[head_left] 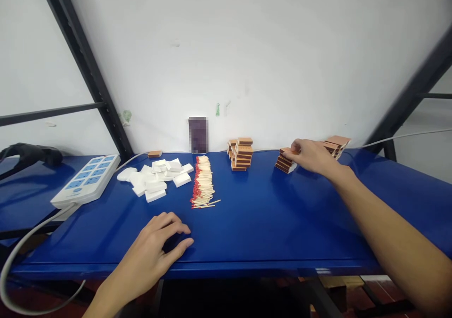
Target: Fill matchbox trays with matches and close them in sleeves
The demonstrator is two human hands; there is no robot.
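My right hand [312, 155] reaches to the right-hand part of the table, its fingers bent and closed on the top matchbox of a short, leaning matchbox stack [285, 162]. The fingertips partly hide that box. Just behind the hand stands another pile of matchboxes [337, 142], partly covered by it. Near the table's front edge rests my left hand [158, 242], empty, thumb and fingers apart. Ahead of it lie a long row of red-tipped matches [204, 181] and a loose heap of white matchbox trays [155, 179].
A taller matchbox stack [242, 154] stands near the wall at mid-table. One matchbox [154, 154] lies at the back left. A white power strip [86, 179] with a cable sits at the left. A dark pixelated card [198, 135] leans on the wall. Black frame posts flank the blue table [247, 233].
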